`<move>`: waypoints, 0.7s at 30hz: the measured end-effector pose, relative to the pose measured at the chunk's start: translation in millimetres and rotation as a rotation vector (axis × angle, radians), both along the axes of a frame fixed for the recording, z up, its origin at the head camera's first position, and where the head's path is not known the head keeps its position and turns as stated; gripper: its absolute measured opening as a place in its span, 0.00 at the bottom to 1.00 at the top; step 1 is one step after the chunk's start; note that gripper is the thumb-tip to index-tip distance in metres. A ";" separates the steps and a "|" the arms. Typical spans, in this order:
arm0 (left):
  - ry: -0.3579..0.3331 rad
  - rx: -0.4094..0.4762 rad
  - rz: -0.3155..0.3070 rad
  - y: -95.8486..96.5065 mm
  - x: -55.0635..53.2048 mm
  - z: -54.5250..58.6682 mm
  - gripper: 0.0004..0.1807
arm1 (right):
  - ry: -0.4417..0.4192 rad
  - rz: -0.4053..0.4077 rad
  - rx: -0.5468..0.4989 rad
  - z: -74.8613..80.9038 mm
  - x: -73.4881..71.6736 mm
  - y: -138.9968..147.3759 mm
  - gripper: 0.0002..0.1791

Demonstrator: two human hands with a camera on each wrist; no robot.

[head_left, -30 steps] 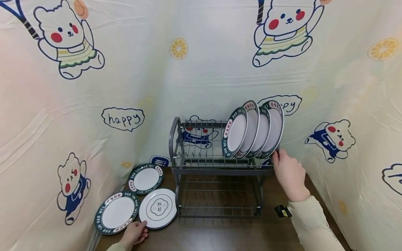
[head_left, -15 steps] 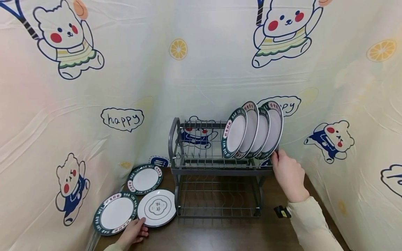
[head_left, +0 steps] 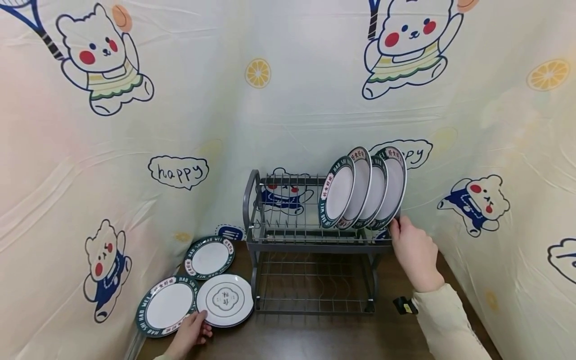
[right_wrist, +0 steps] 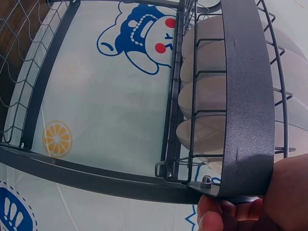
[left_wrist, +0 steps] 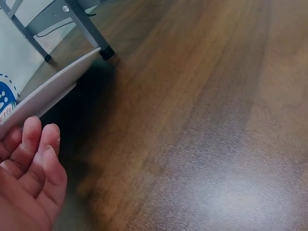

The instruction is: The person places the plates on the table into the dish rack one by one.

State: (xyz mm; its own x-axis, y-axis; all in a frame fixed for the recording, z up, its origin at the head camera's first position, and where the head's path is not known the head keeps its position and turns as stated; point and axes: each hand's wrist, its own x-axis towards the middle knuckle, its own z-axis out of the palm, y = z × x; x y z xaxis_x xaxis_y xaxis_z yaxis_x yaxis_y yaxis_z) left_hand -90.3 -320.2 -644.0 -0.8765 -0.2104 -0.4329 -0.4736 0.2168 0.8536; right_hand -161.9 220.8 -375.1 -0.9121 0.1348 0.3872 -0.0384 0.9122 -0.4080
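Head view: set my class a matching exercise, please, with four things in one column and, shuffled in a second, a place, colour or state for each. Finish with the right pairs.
Column one
1. Left hand
2. Right hand
3. Four plates
4. Tabletop

Column two
A. Brown
B. Standing on edge in the dish rack
C. Holding the edge of a plate with a central emblem
D. Gripping the end of the dish rack

Right pairs: 1-C, 2-D, 3-B, 4-A

Through the cameras I see a matt metal dish rack (head_left: 315, 247), smooth glossy plates (head_left: 167, 302), a satiny wood-grain tabletop (head_left: 315, 335) and a creased, cloth-like curtain (head_left: 306, 115).
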 end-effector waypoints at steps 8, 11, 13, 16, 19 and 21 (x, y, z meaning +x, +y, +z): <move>0.030 -0.049 0.001 -6.0 2.5 -3.4 0.20 | 0.003 -0.003 0.002 -1.6 -0.5 0.3 0.19; 0.063 -0.073 0.014 -9.1 3.8 -1.3 0.20 | -0.012 -0.009 -0.003 -1.5 0.2 0.5 0.20; 0.088 -0.082 0.021 -11.4 4.4 0.2 0.19 | -0.021 -0.013 -0.008 -1.4 0.7 0.5 0.20; 0.098 -0.084 0.031 -14.9 4.8 3.2 0.19 | -0.020 -0.013 -0.009 -1.0 1.1 0.3 0.20; 0.089 -0.074 0.034 -17.7 4.2 7.8 0.21 | -0.013 -0.012 -0.009 -1.4 0.6 0.3 0.20; 0.079 -0.074 0.042 -18.5 3.8 11.8 0.21 | -0.010 -0.011 -0.007 -1.9 0.2 0.3 0.20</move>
